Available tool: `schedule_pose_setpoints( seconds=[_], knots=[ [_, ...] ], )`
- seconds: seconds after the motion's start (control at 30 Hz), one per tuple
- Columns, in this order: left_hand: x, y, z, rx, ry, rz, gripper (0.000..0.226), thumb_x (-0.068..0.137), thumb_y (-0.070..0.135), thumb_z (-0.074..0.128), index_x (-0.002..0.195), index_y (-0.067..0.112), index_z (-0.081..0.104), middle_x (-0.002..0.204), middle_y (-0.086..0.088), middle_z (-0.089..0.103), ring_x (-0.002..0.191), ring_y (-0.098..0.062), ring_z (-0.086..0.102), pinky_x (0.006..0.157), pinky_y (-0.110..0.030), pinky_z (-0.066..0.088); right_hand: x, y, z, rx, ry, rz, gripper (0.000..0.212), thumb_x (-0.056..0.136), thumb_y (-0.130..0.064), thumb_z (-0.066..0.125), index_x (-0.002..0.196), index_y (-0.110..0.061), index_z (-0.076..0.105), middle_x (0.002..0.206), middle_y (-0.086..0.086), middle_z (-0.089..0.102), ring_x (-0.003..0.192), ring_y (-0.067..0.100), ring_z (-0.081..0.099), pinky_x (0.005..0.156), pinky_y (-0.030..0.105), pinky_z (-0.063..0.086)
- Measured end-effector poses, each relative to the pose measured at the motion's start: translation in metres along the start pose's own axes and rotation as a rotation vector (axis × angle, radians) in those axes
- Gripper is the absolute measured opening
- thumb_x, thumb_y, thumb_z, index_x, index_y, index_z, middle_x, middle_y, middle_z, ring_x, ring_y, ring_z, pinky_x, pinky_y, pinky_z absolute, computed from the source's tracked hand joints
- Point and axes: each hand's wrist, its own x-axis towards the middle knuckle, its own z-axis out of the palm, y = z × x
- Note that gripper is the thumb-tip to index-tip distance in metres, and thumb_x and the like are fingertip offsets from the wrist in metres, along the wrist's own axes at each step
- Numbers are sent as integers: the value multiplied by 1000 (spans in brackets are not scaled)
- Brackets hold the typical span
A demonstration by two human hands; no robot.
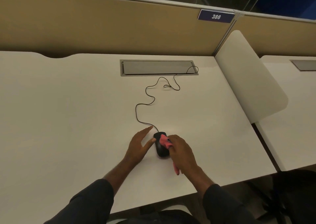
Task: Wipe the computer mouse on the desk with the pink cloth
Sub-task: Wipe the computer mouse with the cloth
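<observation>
A black wired computer mouse (159, 148) lies on the white desk (68, 112), near its front middle. My right hand (182, 152) is closed around a bunched pink cloth (164, 141) and presses it onto the mouse's top right side; a tail of the cloth hangs out below the palm. My left hand (139, 146) rests flat on the desk just left of the mouse, fingers spread, thumb tip touching the mouse's left side. The right hand covers part of the mouse.
The mouse's black cable (145, 104) snakes back to a grey cable hatch (159, 67) at the desk's rear. A tan partition (102, 27) with a "386" plate (216, 16) stands behind. A white divider panel (248, 73) borders the desk's right edge.
</observation>
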Motion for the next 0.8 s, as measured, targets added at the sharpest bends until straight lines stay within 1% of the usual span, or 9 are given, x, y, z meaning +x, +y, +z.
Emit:
schedule_pose_setpoints(
  seconds=[0.13, 0.2, 0.27, 0.37, 0.43, 0.5, 0.63, 0.73, 0.8],
  knots=[
    [2, 17, -14, -132, 92, -11, 21, 96, 27, 62, 115, 23, 71, 109, 10, 74, 112, -4, 64, 103, -41, 48, -1, -3, -28, 171, 13, 69, 20, 94, -59, 48, 96, -43, 60, 92, -24, 64, 84, -5, 62, 69, 13, 44],
    [4, 27, -20, -225, 119, -73, 16, 98, 28, 58, 101, 25, 74, 77, 0, 77, 90, -12, 73, 97, -45, 51, 0, -3, -48, 261, 23, 62, 17, 95, -50, 49, 104, -45, 62, 100, -29, 65, 92, -9, 60, 74, 10, 45],
    [8, 40, -25, -304, 166, -107, 21, 96, 34, 55, 95, 26, 75, 60, -7, 71, 76, -20, 75, 93, -45, 52, 2, -4, -69, 454, 22, 91, 27, 92, -28, 53, 112, -42, 64, 107, -28, 66, 100, -9, 61, 82, 15, 47],
    [15, 67, -21, -392, 158, -96, 17, 98, 21, 57, 103, 20, 74, 75, -9, 75, 74, -26, 73, 81, -45, 57, 9, -6, -94, 965, -58, 211, 34, 91, -6, 61, 120, -23, 67, 117, -3, 70, 108, 16, 65, 96, 38, 51],
    [20, 85, -16, -430, 77, -64, 22, 96, 10, 58, 113, 18, 70, 95, -9, 76, 83, -29, 71, 80, -40, 57, 11, -12, -106, 1324, -180, 297, 36, 88, -6, 62, 123, -15, 65, 120, 12, 68, 105, 27, 66, 92, 43, 54],
    [25, 100, -15, -418, -42, -18, 32, 93, 11, 60, 123, 22, 65, 117, -3, 71, 101, -25, 68, 88, -38, 56, 13, -17, -112, 1502, -303, 370, 36, 86, -11, 65, 121, -15, 68, 118, 15, 69, 99, 27, 69, 81, 40, 57],
    [32, 124, -15, -359, -265, 80, 48, 96, 27, 59, 143, 22, 49, 148, 3, 49, 137, -20, 45, 109, -36, 43, 21, -28, -116, 1491, -434, 429, 24, 80, -24, 66, 100, -22, 78, 99, 11, 74, 80, 24, 73, 65, 34, 57],
    [34, 137, -18, -339, -249, 111, 54, 95, 34, 60, 144, 16, 47, 154, 3, 42, 141, -21, 39, 115, -50, 35, 28, -35, -114, 1472, -477, 368, 33, 85, -23, 61, 117, -18, 68, 91, 6, 76, 74, 17, 73, 59, 27, 56],
    [34, 145, -22, -325, -203, 145, 49, 91, 39, 64, 133, 14, 56, 154, 1, 41, 142, -23, 38, 115, -58, 28, 30, -37, -113, 1402, -535, 294, 36, 93, -22, 58, 129, -22, 63, 102, 6, 75, 83, 17, 72, 65, 28, 56]
  ],
)
